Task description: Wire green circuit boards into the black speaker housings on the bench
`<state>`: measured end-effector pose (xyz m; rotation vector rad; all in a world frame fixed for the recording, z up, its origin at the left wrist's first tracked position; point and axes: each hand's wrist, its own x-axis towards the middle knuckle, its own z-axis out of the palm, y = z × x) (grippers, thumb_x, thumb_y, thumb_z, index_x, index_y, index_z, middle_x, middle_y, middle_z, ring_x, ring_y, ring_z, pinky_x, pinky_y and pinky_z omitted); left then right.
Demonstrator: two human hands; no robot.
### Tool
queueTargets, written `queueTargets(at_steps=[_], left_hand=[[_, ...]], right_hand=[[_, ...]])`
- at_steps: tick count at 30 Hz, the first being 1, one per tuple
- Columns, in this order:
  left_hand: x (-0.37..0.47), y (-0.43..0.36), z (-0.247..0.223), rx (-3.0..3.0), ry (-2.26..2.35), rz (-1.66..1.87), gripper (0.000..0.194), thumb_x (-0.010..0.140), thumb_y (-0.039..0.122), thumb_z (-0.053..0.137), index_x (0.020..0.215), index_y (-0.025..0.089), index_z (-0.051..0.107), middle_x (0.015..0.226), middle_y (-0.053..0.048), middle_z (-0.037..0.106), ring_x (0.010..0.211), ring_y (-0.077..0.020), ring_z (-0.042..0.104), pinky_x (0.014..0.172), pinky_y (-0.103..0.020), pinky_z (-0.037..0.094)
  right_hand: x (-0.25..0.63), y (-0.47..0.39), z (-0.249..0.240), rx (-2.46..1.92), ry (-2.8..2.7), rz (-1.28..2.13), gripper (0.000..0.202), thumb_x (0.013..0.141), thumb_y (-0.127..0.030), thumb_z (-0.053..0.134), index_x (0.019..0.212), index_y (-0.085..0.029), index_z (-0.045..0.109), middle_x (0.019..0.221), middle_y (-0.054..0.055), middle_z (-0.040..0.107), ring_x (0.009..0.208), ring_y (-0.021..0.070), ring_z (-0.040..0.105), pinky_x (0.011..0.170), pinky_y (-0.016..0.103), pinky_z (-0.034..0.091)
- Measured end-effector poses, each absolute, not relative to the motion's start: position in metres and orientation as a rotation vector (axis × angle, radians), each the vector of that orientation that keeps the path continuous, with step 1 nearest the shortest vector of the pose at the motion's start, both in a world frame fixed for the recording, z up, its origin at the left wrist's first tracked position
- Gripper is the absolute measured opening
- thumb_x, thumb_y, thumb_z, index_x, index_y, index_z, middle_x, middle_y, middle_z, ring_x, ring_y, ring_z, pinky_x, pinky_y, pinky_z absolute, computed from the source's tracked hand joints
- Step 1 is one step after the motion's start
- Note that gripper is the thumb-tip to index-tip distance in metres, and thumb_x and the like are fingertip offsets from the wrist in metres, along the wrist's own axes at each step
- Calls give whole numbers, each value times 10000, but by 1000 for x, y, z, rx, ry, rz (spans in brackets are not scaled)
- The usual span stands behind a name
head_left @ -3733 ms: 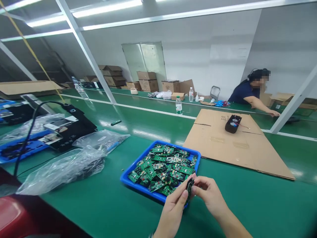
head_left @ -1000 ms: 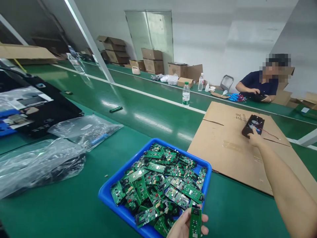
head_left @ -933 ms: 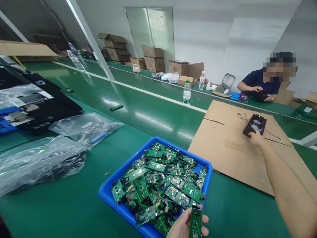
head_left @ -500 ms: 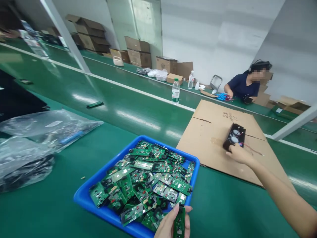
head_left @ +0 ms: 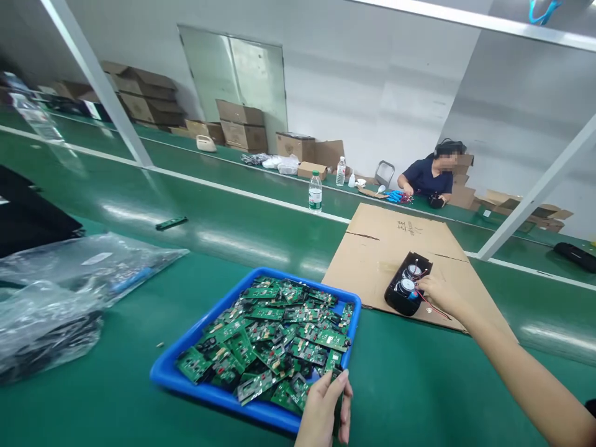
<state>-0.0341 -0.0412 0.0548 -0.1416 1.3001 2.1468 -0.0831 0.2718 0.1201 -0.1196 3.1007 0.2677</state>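
My left hand (head_left: 326,406) is closed around a green circuit board (head_left: 338,397), now turned nearly edge-on, by the near right corner of a blue tray (head_left: 356,310). Heaped in that tray are many similar circuit boards (head_left: 265,329). To the right, a black speaker housing (head_left: 395,301) with two round speakers and loose thin wires lies tilted at the front edge of a cardboard sheet (head_left: 372,248). My right hand (head_left: 437,293) has its fingers closed at the housing's right side, by the red wires; the fingertips are partly hidden.
Clear plastic bags (head_left: 93,273) of parts lie at left. A single circuit board (head_left: 171,223) and a water bottle (head_left: 315,192) stand farther back. Across the bench, a co-worker (head_left: 426,177) sits working, with cardboard boxes (head_left: 242,127) along the wall. Metal posts (head_left: 535,192) rise between benches.
The speaker housing has slid nearer along the cardboard with my right hand at it. The circuit board in my left hand has turned from face-on to edge-on. The view has shifted.
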Motion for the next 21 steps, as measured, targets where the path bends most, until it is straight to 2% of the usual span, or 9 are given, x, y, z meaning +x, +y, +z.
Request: queueTargets(at_steps=[3, 6, 9, 11, 13, 18, 21], left_hand=[[-34, -39, 55, -68, 1296, 2117, 442, 698, 574, 538, 583, 149, 501, 357, 54, 392, 255, -47, 316, 300, -164, 189], [-35, -38, 54, -60, 1281, 2112, 443, 716, 564, 524, 569, 147, 501, 363, 48, 396, 269, -53, 319, 309, -176, 223], [-36, -38, 50, -58, 1165, 2132, 459, 719, 583, 512, 594, 141, 514, 387, 41, 411, 289, -56, 341, 336, -186, 236], [-37, -37, 47, -63, 1068, 2149, 478, 707, 606, 515, 622, 135, 526, 411, 36, 427, 305, -61, 360, 355, -197, 240], [-37, -38, 46, -81, 1004, 2182, 467, 708, 588, 542, 683, 122, 559, 457, 26, 456, 344, -67, 389, 382, -206, 261], [-38, -41, 54, -163, 848, 2296, 441, 722, 439, 636, 1011, 111, 582, 661, -12, 556, 542, -96, 482, 526, -230, 385], [-38, -43, 56, -172, 790, 2329, 460, 714, 373, 668, 1088, 127, 560, 778, -38, 596, 678, -132, 538, 653, -269, 441]], right_hand=[[-78, 266, 118, -185, 3064, 393, 212, 762, 1, 471, 758, -108, 652, 861, 120, 635, 870, 225, 553, 790, 337, 368], [-69, 259, 120, -286, 3036, 453, 163, 819, -81, 500, 742, -117, 639, 802, 112, 629, 844, 227, 547, 801, 356, 334], [-53, 244, 113, -431, 3047, 520, 119, 838, -193, 549, 762, -135, 620, 765, 90, 616, 787, 205, 550, 715, 311, 340], [-36, 231, 103, -531, 3094, 550, 127, 843, -206, 551, 744, -141, 597, 707, 67, 601, 711, 180, 551, 633, 276, 327], [-17, 215, 91, -560, 3166, 549, 164, 857, -197, 527, 707, -148, 570, 641, 44, 579, 637, 163, 544, 585, 267, 309], [25, 175, 67, -369, 3318, 545, 254, 851, -213, 521, 602, -161, 513, 544, 39, 537, 530, 174, 526, 543, 293, 330], [32, 154, 67, -206, 3437, 502, 70, 809, -216, 570, 790, -149, 576, 629, 57, 567, 556, 194, 535, 517, 308, 375]])
